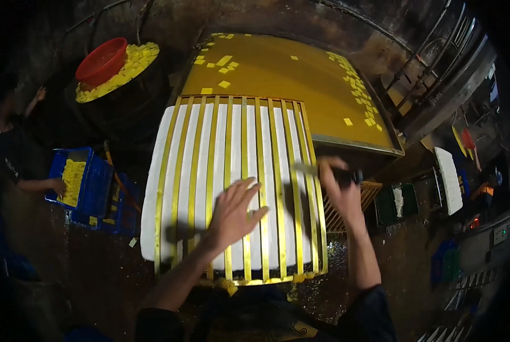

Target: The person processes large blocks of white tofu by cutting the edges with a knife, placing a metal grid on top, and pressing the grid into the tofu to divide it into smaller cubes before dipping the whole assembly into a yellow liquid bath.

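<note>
A large white slab of what looks like tofu (150,213) lies before me under a yellow slatted frame (229,145). The long slats run away from me, with white strips showing between them. My left hand (235,213) rests on the slats near the middle, fingers spread and holding nothing. In my right hand (338,192) is a knife (305,169) with a dark handle. Its blurred blade points left, over the slats at the frame's right side; whether it touches the slab I cannot tell.
Beyond the frame, a wide vat (353,145) holds yellow-brown liquid with floating yellow pieces. At left, a red basin (101,62) sits on a heap of yellow pieces (137,64). Another person's hand (58,187) reaches into a blue crate (99,184). A slatted wooden rack (338,216) stands right.
</note>
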